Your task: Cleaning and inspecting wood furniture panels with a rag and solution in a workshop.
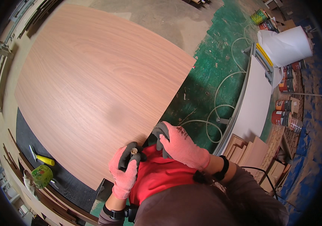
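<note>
A: Nearest the lens is the person's dark sleeve (206, 205), over a red garment (157, 175). What do the hands hold?

B: The left hand (125, 171), in a pink glove with dark fingertips, pinches a small round wooden dowel (134, 151) between thumb and forefinger, end up, just off the near edge of the large wood-grain panel (93, 83).

A: And the other?

B: The right hand (181, 147), gloved alike, has its fingers curled together at the panel's near corner, touching its edge; whether it grips anything I cannot tell.

A: Around them?

B: A yellow-handled tool (42, 158) and a green tape roll (42, 175) lie on the dark mat (74, 186) left. A pale hose (221, 98) loops over the green floor (206, 75); a white roll (287, 45) stands far right.
</note>
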The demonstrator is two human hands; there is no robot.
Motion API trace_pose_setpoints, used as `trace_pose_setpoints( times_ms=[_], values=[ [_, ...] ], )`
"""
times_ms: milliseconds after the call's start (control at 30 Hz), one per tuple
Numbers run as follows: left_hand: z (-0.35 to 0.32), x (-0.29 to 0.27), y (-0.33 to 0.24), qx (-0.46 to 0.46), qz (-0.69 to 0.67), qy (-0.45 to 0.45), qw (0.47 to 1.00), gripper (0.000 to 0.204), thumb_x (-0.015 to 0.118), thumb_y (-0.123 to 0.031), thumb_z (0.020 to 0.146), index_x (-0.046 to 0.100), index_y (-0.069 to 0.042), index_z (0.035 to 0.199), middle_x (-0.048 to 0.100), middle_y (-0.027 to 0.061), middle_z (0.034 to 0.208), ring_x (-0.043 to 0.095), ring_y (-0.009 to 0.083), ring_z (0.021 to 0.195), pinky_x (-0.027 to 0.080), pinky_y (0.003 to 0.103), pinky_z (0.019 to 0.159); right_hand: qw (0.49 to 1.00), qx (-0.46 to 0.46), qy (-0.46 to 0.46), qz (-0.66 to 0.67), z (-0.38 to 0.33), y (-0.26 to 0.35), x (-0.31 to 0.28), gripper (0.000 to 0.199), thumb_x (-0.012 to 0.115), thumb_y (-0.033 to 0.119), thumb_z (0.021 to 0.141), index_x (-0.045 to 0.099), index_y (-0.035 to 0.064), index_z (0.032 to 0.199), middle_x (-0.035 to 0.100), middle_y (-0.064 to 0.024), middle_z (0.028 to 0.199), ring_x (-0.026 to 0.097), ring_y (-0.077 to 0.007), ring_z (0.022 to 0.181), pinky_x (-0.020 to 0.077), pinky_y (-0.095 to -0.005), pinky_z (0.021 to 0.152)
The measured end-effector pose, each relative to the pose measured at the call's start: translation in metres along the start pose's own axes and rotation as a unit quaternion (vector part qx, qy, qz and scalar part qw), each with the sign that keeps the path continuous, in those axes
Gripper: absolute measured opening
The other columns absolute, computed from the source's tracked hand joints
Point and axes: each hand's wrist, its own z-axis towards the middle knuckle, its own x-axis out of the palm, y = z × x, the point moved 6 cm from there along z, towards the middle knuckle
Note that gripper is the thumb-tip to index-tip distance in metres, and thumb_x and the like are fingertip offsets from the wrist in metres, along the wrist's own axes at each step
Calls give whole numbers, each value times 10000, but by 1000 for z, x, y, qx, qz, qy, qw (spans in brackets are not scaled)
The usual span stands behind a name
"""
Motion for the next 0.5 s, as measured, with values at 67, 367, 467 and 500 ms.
trace_pose_setpoints(
  times_ms=[67, 367, 467, 500],
  values=[
    [0, 0, -1, 0, 2, 1, 1000, 298, 534, 27, 707, 581, 56, 1000, 606, 122, 847, 571, 165, 739, 456, 253, 689, 995, 63, 52, 53, 0, -5, 5, 158, 431, 32, 848, 501, -15, 982, 583, -117, 670, 567, -185, 538, 443, -311, 494],
    [0, 1, -1, -4, -35, 6, 999, 293, 534, 36, 713, 575, 57, 1003, 611, 122, 864, 573, 156, 738, 459, 256, 683, 997, 47, 8, 62, -3, -6, 3, 173, 430, 38, 852, 502, -14, 1000, 585, -105, 668, 558, -178, 515, 443, -307, 490],
    [1, 0, -1, 4, -17, 15, 1000, 296, 536, 32, 713, 575, 54, 1005, 611, 127, 866, 577, 163, 740, 459, 257, 683, 990, 99, 23, 94, -4, -12, 1, 316, 509, 132, 832, 449, -55, 1080, 580, -248, 837, 558, -387, 796, 438, -427, 711],
    [1, 0, -2, 6, -13, 15, 1000, 296, 537, 29, 712, 577, 53, 1004, 610, 129, 868, 577, 168, 743, 459, 259, 688, 991, 88, 47, 87, -5, -10, 2, 323, 512, 134, 831, 446, -56, 1084, 581, -244, 816, 562, -384, 786, 439, -429, 700]
  ],
)
